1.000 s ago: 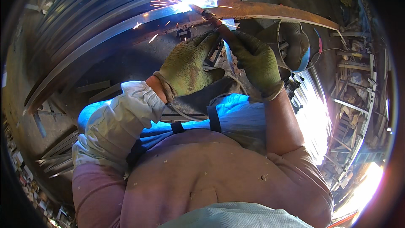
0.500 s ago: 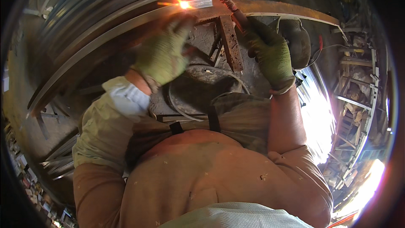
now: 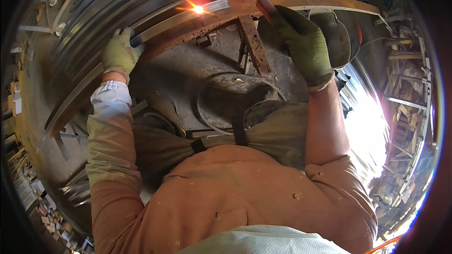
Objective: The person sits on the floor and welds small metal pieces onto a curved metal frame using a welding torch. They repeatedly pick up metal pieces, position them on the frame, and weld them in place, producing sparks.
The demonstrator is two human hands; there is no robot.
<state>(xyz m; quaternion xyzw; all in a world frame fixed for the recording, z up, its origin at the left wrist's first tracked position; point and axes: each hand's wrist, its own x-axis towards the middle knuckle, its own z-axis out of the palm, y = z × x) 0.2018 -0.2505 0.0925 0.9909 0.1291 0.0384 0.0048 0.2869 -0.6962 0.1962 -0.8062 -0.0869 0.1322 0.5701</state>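
My left hand (image 3: pixel 121 54), in a yellow-green glove, is closed around a long pale metal bar (image 3: pixel 165 24) left of the middle. A bright orange-red spot glows on this bar near its right end. My right hand (image 3: pixel 306 47), gloved in the same way, grips what looks like a welding torch (image 3: pixel 266 7) with a dark reddish handle. The torch's tip points up and left, above the bar's end and apart from the glowing spot. Beneath the pale bar runs a rusty steel beam (image 3: pixel 325 2), with a short rusty brace (image 3: pixel 255 46) extending toward me.
Several long metal strips (image 3: pixel 113 16) lie beyond the bar. A dark rounded container (image 3: pixel 332 37) stands beside my right hand. A cable loop (image 3: pixel 200 108) lies on the floor before my legs. Racks with scrap (image 3: pixel 409 84) line the right side.
My left hand has moved left, away from near the glowing spot, and now grips the bar. My right hand has shifted slightly, and the torch tip has risen up and left.
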